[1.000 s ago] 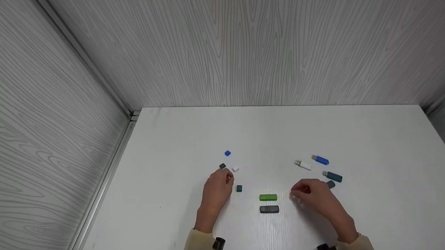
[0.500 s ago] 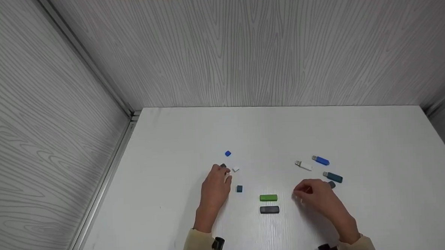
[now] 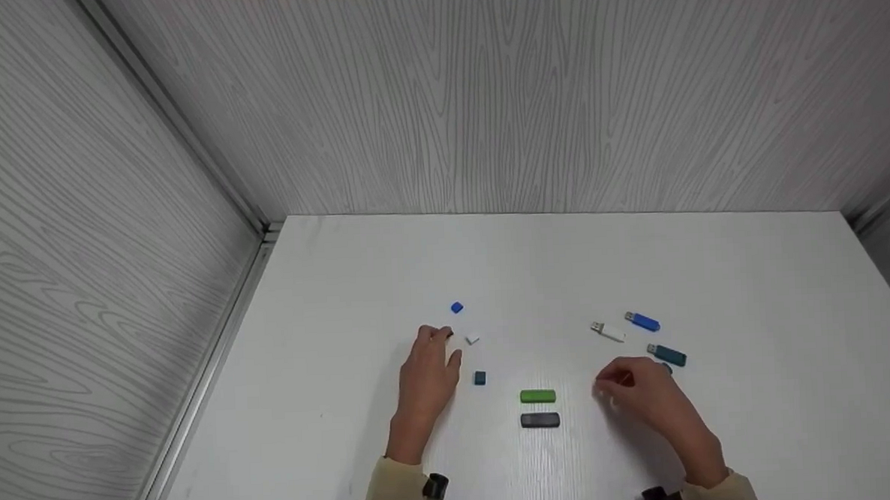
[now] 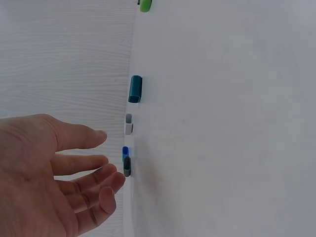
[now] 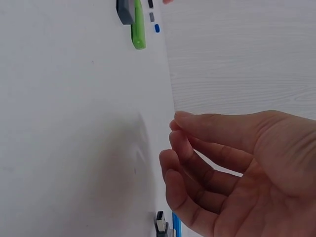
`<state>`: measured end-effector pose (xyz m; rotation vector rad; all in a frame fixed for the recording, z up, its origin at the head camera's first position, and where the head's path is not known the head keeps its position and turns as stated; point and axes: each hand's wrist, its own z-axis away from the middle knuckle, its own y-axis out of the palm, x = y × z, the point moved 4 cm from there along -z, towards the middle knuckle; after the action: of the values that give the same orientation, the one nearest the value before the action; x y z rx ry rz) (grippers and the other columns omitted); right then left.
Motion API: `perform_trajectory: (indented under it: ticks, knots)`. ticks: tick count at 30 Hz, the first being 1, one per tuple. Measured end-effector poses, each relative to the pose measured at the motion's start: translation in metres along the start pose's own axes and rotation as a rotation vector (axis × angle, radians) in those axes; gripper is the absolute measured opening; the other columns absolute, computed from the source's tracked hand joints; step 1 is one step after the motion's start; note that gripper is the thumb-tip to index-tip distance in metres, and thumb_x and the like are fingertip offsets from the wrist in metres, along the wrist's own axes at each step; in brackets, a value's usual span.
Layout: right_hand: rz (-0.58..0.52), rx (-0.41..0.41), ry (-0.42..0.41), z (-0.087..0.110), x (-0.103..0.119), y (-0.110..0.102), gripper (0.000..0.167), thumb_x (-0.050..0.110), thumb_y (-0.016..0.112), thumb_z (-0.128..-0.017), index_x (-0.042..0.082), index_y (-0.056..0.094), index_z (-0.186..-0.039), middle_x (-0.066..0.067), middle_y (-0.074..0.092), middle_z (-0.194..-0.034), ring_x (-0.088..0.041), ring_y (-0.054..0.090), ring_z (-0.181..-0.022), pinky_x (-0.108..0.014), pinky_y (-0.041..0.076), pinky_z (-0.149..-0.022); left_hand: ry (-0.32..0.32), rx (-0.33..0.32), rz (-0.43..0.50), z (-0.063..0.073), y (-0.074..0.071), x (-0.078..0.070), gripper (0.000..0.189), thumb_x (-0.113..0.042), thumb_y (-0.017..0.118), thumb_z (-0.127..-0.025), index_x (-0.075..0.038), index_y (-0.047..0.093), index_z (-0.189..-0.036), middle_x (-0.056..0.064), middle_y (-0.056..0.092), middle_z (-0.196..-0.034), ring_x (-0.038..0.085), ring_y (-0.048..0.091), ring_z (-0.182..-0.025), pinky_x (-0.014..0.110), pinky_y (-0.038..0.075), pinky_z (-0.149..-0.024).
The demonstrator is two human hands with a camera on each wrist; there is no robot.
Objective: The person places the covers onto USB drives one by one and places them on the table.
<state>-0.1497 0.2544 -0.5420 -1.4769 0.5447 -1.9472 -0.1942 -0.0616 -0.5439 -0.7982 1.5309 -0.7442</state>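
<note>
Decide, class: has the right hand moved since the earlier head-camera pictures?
Yes: the right hand has shifted slightly rightward, widening its gap from the green stick in the head view.

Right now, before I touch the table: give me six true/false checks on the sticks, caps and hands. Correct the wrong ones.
1. The left hand is beside the dark cap. True.
2. The green stick lies farther from the person than the dark grey stick. True.
3. The right hand grips the green stick. False: that stick lies on the table, apart from both hands.
4. The teal cap is fitted on the teal stick. False: they lie apart.
5. The white stick has its metal plug exposed. True.
6. The blue cap lies nearer the person than the white cap. False: it lies farther away.
</note>
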Motion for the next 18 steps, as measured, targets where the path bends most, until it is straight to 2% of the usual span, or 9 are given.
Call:
perform_trajectory:
  ticks: [6, 15, 18]
  knots:
    - [0.021, 0.0, -0.01, 0.001, 0.0, -0.002, 0.013, 0.015, 0.072, -0.098, 0.008, 0.078, -0.108, -0.005, 0.075, -0.097, -0.017, 0.06, -0.084, -0.029, 0.051, -0.068, 0.01, -0.007, -0.02, 0.0, -0.001, 0.001, 0.038, -0.018, 0.071, -0.101, -0.002, 0.066, -0.136, 0.015, 0.063, -0.129, 0.027, 0.067, -0.122, 0.04, 0.059, -0.097]
    - [0.05, -0.021, -0.011, 0.004, -0.003, -0.008, 0.014, 0.016, 0.073, -0.098, 0.008, 0.077, -0.108, -0.005, 0.072, -0.095, -0.019, 0.058, -0.084, -0.028, 0.051, -0.069, -0.031, 0.0, -0.043, -0.003, -0.001, 0.002, 0.038, -0.019, 0.071, -0.101, -0.004, 0.068, -0.135, 0.015, 0.062, -0.133, 0.028, 0.062, -0.126, 0.04, 0.058, -0.102]
    - [0.061, -0.02, -0.008, 0.004, -0.005, -0.012, 0.013, 0.016, 0.073, -0.098, 0.009, 0.077, -0.108, -0.005, 0.072, -0.096, -0.019, 0.058, -0.086, -0.027, 0.05, -0.07, -0.046, 0.004, -0.017, -0.004, -0.002, 0.004, 0.037, -0.019, 0.071, -0.101, -0.004, 0.067, -0.135, 0.015, 0.061, -0.135, 0.029, 0.061, -0.129, 0.041, 0.056, -0.105]
